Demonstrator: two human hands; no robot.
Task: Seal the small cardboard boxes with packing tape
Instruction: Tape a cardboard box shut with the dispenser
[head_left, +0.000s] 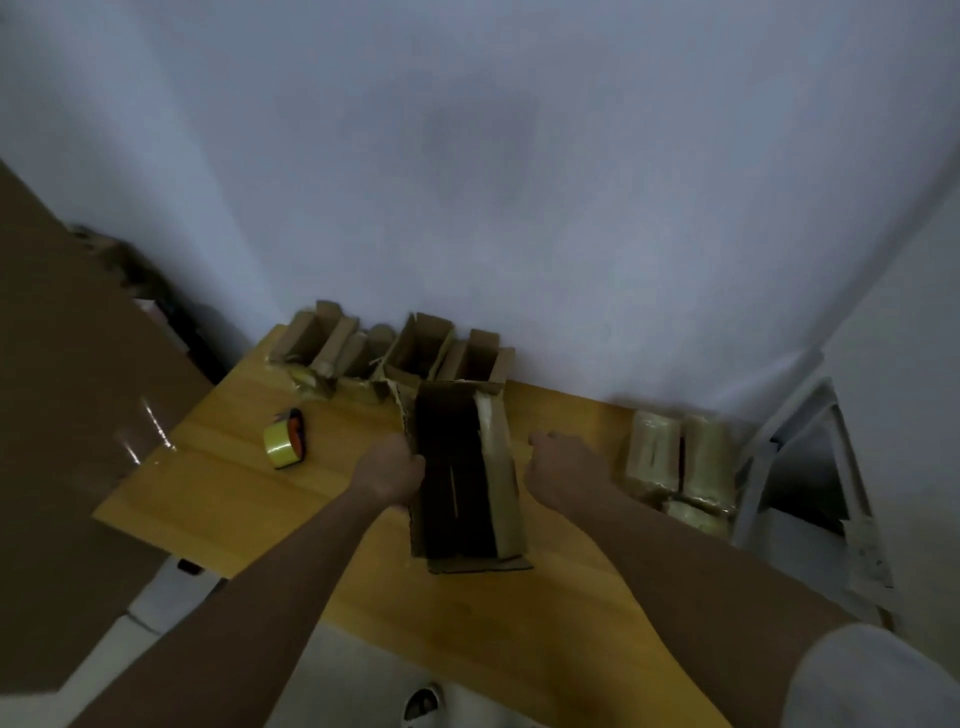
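Note:
An open small cardboard box (457, 478) stands in the middle of the wooden table (218, 467), its dark inside facing up and its flaps spread. My left hand (389, 470) grips the box's left wall. My right hand (563, 465) hovers just right of the box with fingers loosely curled, holding nothing. A roll of yellowish packing tape (283, 439) on a black and orange holder lies on the table to the left. Several open boxes (415, 348) line the wall at the back. Taped boxes (675, 460) are grouped at the right.
A large brown cardboard sheet (67, 415) leans at the left of the table. A white metal frame (810, 467) stands past the table's right edge. The white wall rises directly behind the table. The floor shows below the near edge.

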